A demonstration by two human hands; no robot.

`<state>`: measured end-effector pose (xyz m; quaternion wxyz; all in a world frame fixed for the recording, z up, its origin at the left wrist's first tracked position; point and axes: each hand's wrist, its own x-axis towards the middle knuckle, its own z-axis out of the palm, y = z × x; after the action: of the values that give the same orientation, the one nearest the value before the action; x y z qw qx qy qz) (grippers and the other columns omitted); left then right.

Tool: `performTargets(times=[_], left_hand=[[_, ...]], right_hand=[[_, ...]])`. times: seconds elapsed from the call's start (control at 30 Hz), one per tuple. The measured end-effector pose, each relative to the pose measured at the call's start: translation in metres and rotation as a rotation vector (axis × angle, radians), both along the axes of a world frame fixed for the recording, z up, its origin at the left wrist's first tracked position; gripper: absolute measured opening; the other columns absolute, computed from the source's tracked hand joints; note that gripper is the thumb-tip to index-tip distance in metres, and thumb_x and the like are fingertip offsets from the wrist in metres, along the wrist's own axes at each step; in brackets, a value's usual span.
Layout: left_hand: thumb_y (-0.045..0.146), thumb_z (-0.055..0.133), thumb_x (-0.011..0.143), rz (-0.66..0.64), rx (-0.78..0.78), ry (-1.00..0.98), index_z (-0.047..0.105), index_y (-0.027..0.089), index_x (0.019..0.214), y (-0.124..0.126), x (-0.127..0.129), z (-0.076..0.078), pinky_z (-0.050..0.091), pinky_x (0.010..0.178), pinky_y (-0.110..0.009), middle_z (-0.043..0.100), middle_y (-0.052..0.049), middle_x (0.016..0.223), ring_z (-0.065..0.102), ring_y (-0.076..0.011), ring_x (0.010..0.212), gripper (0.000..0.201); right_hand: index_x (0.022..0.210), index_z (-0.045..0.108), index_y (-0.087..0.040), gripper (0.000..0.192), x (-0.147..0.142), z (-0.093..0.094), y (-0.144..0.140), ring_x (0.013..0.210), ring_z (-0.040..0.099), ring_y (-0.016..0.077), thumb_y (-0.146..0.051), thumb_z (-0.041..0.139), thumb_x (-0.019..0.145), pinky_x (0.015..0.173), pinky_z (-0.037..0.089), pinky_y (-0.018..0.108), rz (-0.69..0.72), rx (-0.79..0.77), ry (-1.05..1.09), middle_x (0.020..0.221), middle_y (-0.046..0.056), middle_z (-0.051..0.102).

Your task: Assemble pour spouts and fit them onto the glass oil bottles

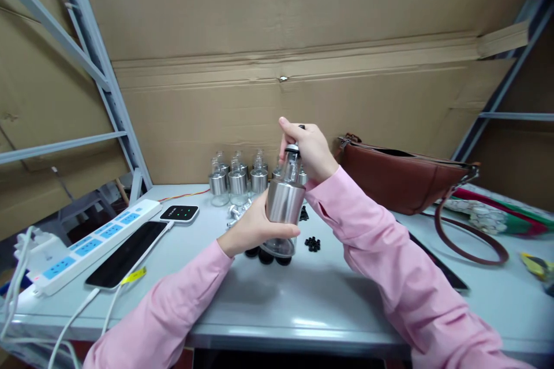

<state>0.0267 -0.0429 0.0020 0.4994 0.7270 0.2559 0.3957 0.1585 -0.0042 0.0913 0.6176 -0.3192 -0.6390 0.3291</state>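
Observation:
I hold a glass bottle with a steel sleeve [284,202] above the grey table [277,305]. My left hand [250,228] grips its lower body from the left. My right hand [306,148] closes over the black cap at the bottle's neck. Both arms wear pink sleeves. Under the bottle lie round black caps [265,256], and small black parts [312,243] are scattered just to the right.
Several similar bottles [237,179] stand at the back by the cardboard wall. A brown leather bag [402,175] with a strap sits right. A power strip [93,243], a black phone [126,253] and a small device [179,213] lie left. Small metal parts [235,213] lie by the bottles.

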Motion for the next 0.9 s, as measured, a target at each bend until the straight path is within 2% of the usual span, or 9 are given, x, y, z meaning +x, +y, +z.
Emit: performTargets(times=[0.1, 0.2, 0.37, 0.57, 0.63, 0.67, 0.77, 0.83, 0.9], left_hand=[[0.032, 0.076, 0.059, -0.115, -0.099, -0.034, 0.054, 0.014, 0.095, -0.003, -0.001, 0.000, 0.045, 0.065, -0.029, 0.061, -0.005, 0.081, 0.057, -0.0155, 0.070, 0.046], [0.031, 0.077, 0.057, -0.167, -0.145, -0.091, 0.055, 0.014, 0.093, -0.002, 0.001, -0.001, 0.045, 0.065, -0.029, 0.061, -0.005, 0.081, 0.057, -0.0152, 0.071, 0.045], [0.029, 0.078, 0.054, -0.071, -0.126, -0.140, 0.053, 0.014, 0.094, -0.002, 0.005, -0.004, 0.044, 0.064, -0.028, 0.060, -0.004, 0.079, 0.057, -0.0148, 0.069, 0.050], [0.029, 0.079, 0.053, -0.002, -0.052, -0.085, 0.049, 0.015, 0.098, -0.007, 0.004, -0.007, 0.046, 0.066, -0.030, 0.061, -0.005, 0.083, 0.057, -0.0165, 0.072, 0.056], [0.029, 0.079, 0.053, 0.014, -0.035, -0.080, 0.049, 0.015, 0.098, -0.006, 0.002, -0.006, 0.046, 0.066, -0.030, 0.061, -0.004, 0.082, 0.057, -0.0165, 0.072, 0.056], [0.030, 0.079, 0.054, 0.027, -0.029, -0.083, 0.049, 0.015, 0.098, -0.005, 0.001, -0.006, 0.046, 0.065, -0.030, 0.060, -0.004, 0.081, 0.057, -0.0163, 0.071, 0.056], [0.031, 0.078, 0.056, 0.077, -0.008, -0.101, 0.049, 0.015, 0.100, 0.000, -0.001, -0.006, 0.046, 0.064, -0.029, 0.060, -0.004, 0.082, 0.057, -0.0160, 0.070, 0.055], [0.031, 0.077, 0.057, 0.105, 0.012, -0.102, 0.048, 0.015, 0.102, 0.005, -0.002, -0.008, 0.047, 0.064, -0.030, 0.060, -0.005, 0.085, 0.058, -0.0168, 0.072, 0.056], [0.032, 0.078, 0.058, 0.155, 0.081, -0.094, 0.047, 0.016, 0.104, 0.011, -0.003, -0.009, 0.048, 0.067, -0.031, 0.059, -0.006, 0.091, 0.059, -0.0185, 0.078, 0.057]], right_hand=[[0.044, 0.028, -0.022, 0.053, 0.000, 0.001, 0.000, 0.029, 0.044, 0.0103, -0.056, 0.056, 0.075, 0.033, 0.031, 0.024, 0.038, -0.003, 0.053, 0.034, -0.003, 0.046], [0.047, 0.028, -0.022, 0.052, -0.002, -0.001, 0.002, 0.033, 0.046, 0.0103, -0.058, 0.053, 0.076, 0.037, 0.036, 0.025, 0.071, -0.014, 0.134, 0.038, -0.004, 0.045], [0.051, 0.027, -0.022, 0.051, -0.005, -0.003, 0.010, 0.040, 0.051, 0.0095, -0.058, 0.048, 0.079, 0.042, 0.042, 0.023, 0.151, -0.044, 0.283, 0.042, -0.004, 0.045], [0.057, 0.032, -0.020, 0.044, 0.036, 0.010, 0.021, 0.044, 0.051, 0.0056, -0.048, 0.056, 0.080, 0.046, 0.043, 0.019, 0.231, -0.040, 0.396, 0.046, -0.007, 0.045], [0.061, 0.039, -0.020, 0.037, 0.047, 0.013, 0.015, 0.043, 0.050, 0.0049, -0.044, 0.061, 0.078, 0.044, 0.041, 0.018, 0.289, -0.041, 0.259, 0.049, -0.007, 0.049], [0.064, 0.042, -0.019, 0.033, 0.049, 0.013, 0.010, 0.041, 0.049, 0.0052, -0.042, 0.063, 0.077, 0.042, 0.040, 0.018, 0.330, -0.039, 0.122, 0.049, -0.007, 0.050], [0.074, 0.052, -0.017, 0.024, 0.042, 0.012, -0.010, 0.039, 0.048, 0.0069, -0.036, 0.066, 0.075, 0.044, 0.040, 0.021, 0.465, -0.046, -0.455, 0.047, -0.006, 0.053], [0.070, 0.052, -0.016, 0.022, 0.034, 0.012, -0.020, 0.039, 0.047, 0.0068, -0.034, 0.065, 0.075, 0.046, 0.039, 0.022, 0.443, 0.000, -0.697, 0.046, -0.006, 0.052], [0.065, 0.052, -0.016, 0.023, 0.028, 0.013, -0.024, 0.041, 0.046, 0.0066, -0.034, 0.063, 0.076, 0.048, 0.038, 0.022, 0.352, 0.086, -0.785, 0.046, -0.006, 0.052]])
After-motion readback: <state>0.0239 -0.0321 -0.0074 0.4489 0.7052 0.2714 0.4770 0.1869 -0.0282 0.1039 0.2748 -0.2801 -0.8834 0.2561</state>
